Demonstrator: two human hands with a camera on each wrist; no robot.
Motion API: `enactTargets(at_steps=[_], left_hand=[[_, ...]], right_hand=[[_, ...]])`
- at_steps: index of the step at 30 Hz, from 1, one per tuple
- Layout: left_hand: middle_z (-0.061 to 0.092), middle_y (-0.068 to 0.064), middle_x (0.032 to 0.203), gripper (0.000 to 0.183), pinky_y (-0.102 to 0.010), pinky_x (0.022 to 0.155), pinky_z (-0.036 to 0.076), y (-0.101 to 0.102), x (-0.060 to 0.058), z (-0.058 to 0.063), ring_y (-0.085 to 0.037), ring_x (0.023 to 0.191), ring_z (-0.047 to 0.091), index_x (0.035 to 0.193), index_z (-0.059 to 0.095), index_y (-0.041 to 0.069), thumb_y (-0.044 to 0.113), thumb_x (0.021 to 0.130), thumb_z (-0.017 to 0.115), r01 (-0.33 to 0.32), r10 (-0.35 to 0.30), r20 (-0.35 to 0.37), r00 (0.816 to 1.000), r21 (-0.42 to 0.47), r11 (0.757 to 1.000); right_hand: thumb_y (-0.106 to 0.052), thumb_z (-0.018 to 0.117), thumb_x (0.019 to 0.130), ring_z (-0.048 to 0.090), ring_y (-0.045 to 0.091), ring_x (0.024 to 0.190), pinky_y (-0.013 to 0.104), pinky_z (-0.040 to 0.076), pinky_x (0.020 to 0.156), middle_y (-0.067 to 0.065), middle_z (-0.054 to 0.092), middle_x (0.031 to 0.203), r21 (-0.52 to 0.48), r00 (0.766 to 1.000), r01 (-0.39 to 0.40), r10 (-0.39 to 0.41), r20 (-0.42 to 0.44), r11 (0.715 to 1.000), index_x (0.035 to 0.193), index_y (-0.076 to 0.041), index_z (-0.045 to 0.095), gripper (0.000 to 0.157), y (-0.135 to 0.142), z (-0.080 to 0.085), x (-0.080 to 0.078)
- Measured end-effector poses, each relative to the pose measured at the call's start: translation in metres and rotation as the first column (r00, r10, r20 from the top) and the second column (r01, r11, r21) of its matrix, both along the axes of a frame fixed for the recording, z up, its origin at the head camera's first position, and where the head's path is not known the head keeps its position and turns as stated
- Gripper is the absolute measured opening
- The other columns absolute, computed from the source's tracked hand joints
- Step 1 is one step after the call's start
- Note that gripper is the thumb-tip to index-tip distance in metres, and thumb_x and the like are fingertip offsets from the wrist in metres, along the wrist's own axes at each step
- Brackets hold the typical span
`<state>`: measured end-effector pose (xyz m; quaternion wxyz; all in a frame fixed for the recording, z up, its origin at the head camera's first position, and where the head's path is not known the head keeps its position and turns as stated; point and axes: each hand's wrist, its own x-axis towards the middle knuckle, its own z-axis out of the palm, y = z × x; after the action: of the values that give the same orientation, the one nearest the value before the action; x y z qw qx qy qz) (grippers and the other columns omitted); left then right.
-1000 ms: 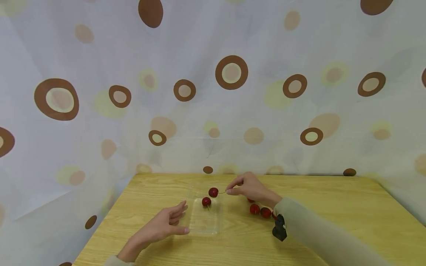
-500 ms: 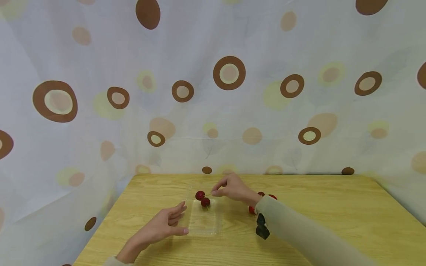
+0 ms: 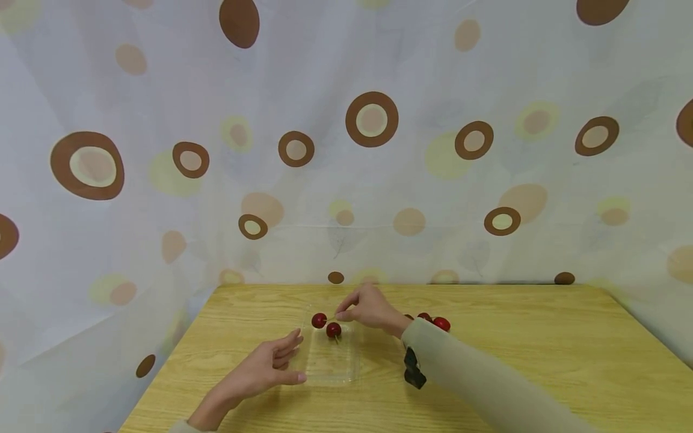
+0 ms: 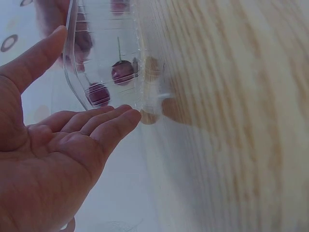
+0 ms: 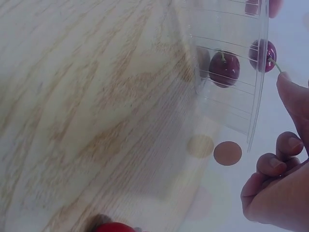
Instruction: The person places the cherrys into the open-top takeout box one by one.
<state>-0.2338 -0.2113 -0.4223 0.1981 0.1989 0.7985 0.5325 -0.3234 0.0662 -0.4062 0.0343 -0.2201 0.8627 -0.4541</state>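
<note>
A clear plastic box (image 3: 331, 380) sits on the wooden table, with one dark red cherry (image 3: 333, 330) lying in it near the far half. My right hand (image 3: 368, 308) pinches the thin stem of a second cherry (image 3: 319, 320) between thumb and forefinger. In the right wrist view this held cherry (image 5: 263, 55) hangs at the level of the box's rim, higher than the lying cherry (image 5: 224, 69). To the left of the box is my left hand (image 3: 265, 370), fingers extended and thumb apart, fingertips right at the wall. The left wrist view shows its palm (image 4: 53, 159) facing the box.
Several brighter red cherries (image 3: 441, 324) lie on the table (image 3: 520, 337) to the right, partly hidden behind my right forearm. A black device (image 3: 414, 368) is strapped at the right wrist. A patterned curtain (image 3: 411, 180) hangs along the table's far edge.
My right hand has carried the held cherry leftward from the box's right side to over its far left part. The left hand has stayed in place beside the box.
</note>
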Motion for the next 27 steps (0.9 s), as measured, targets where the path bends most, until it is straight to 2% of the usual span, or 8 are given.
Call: enactTargets(at_steps=[11, 17, 27], left_hand=[[0.022, -0.033, 0.167, 0.092, -0.059, 0.119, 0.034, 0.0, 0.001, 0.0, -0.051, 0.151, 0.028, 0.165, 0.014, -0.007, 0.019, 0.101, 0.075, 0.005, -0.005, 0.013, 1.0, 0.001, 1.0], [0.022, -0.034, 0.166, 0.092, -0.06, 0.119, 0.034, 0.0, 0.001, 0.003, -0.052, 0.151, 0.027, 0.165, 0.013, -0.007, 0.018, 0.102, 0.075, 0.007, -0.007, 0.016, 1.0, 0.009, 1.0], [0.022, -0.033, 0.167, 0.092, -0.059, 0.119, 0.034, 0.0, 0.0, 0.002, -0.052, 0.151, 0.027, 0.165, 0.014, -0.007, 0.018, 0.101, 0.075, 0.003, -0.003, 0.02, 1.0, 0.005, 1.0]], right_hand=[[-0.015, 0.085, 0.092, 0.061, 0.015, 0.09, 0.03, 0.048, 0.074, 0.0, 0.077, 0.106, 0.047, 0.999, 0.05, -0.05, 0.003, 0.998, 0.088, -0.01, 0.086, 0.007, -0.009, -0.001, -0.002], [-0.016, 0.086, 0.091, 0.067, 0.022, 0.105, 0.037, 0.056, 0.085, 0.001, 0.077, 0.109, 0.067, 0.997, 0.072, -0.072, -0.003, 0.995, 0.087, -0.013, 0.086, 0.005, -0.013, -0.002, -0.004], [-0.016, 0.086, 0.09, 0.065, 0.019, 0.099, 0.036, 0.055, 0.08, 0.001, 0.076, 0.106, 0.091, 0.995, 0.101, -0.101, -0.001, 0.991, 0.085, -0.015, 0.087, 0.005, -0.017, -0.003, -0.007]])
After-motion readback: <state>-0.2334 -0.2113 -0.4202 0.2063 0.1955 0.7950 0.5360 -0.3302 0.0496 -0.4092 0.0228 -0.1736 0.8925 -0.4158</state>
